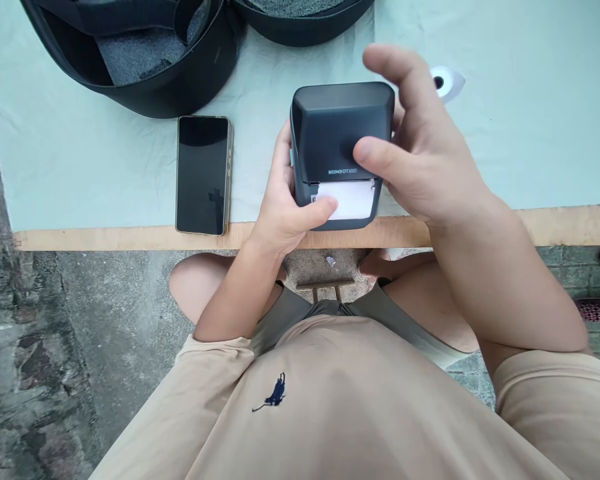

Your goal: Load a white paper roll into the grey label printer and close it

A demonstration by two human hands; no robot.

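A dark NIIMBOT label printer point(347, 130) is held up over the table's front edge. My left hand point(293, 200) grips its left side, with the thumb lying on a white label point(355, 200) that shows at the printer's lower front. Against the right side of the printer is my right hand point(423, 143). Its thumb presses on the dark lid near the brand lettering, and its index finger is lifted away from the casing. The other right fingers are partly hidden behind the printer.
A phone point(203, 175) with a dark screen lies left of the printer. Two open black zip cases point(180, 90) point(305, 30) with grey linings stand at the back. A small white roll-like object point(450, 83) lies behind my right hand. The wooden table edge point(105, 237) runs along the front.
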